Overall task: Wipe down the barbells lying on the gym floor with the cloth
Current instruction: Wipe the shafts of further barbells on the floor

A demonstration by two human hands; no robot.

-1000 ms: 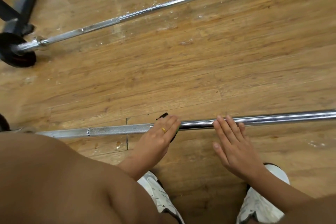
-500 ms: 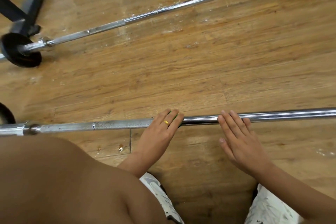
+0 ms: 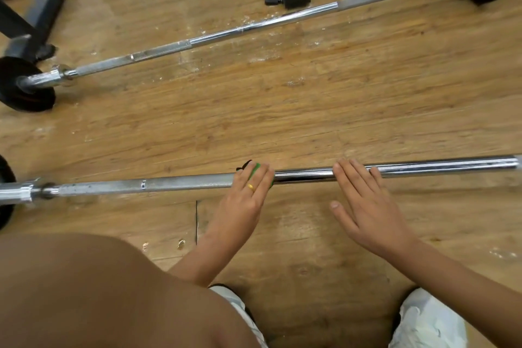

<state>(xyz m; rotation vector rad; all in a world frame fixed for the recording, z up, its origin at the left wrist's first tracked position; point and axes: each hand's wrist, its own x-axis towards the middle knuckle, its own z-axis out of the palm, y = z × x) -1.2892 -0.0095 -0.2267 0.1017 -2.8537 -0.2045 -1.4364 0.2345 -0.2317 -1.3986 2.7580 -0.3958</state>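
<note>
The cloth [image 3: 256, 170] is being pressed by the left hand [image 3: 243, 202], fingers flat; the barbell [image 3: 183, 181], being steadied by the open right hand [image 3: 367, 206] at 3 o'clock, could be rolled away.

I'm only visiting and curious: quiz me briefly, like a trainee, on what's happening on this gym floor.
1. True or false: the green cloth lies under the left hand on the near steel barbell.
2. The right hand: A) lifts a dumbbell; B) rests flat fingers on the near steel barbell; C) holds a spray bottle.
3. How many long barbells lie on the wooden plank floor?
Key: 1 true; 2 B; 3 two.
</note>
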